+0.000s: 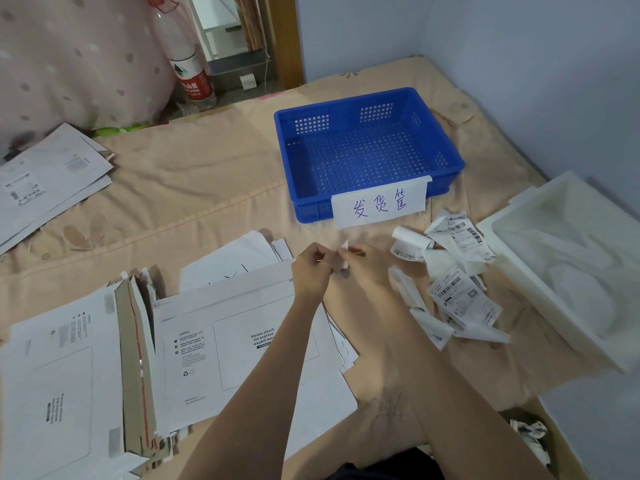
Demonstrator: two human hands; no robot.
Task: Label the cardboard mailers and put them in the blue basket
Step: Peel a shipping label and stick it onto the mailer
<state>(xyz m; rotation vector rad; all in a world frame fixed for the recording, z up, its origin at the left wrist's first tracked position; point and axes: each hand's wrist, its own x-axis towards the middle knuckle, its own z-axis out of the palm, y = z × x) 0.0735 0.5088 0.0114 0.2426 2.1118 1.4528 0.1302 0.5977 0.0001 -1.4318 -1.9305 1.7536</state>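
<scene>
Pinched between the fingertips of the left hand (311,268) and right hand (360,263), both closed on it, a small label (341,261) is held above the bedding, apparently being peeled from its backing, though blur hides the detail. The nearest mailer (221,344) lies flat below and to the left of the hands, its long axis running left to right, with the printed waybill box partly under the left forearm. The blue basket (367,150) stands empty just beyond the hands.

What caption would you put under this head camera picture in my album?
Two hands, left and right, pinch a small label above white mailers, near the empty blue basket.
</scene>
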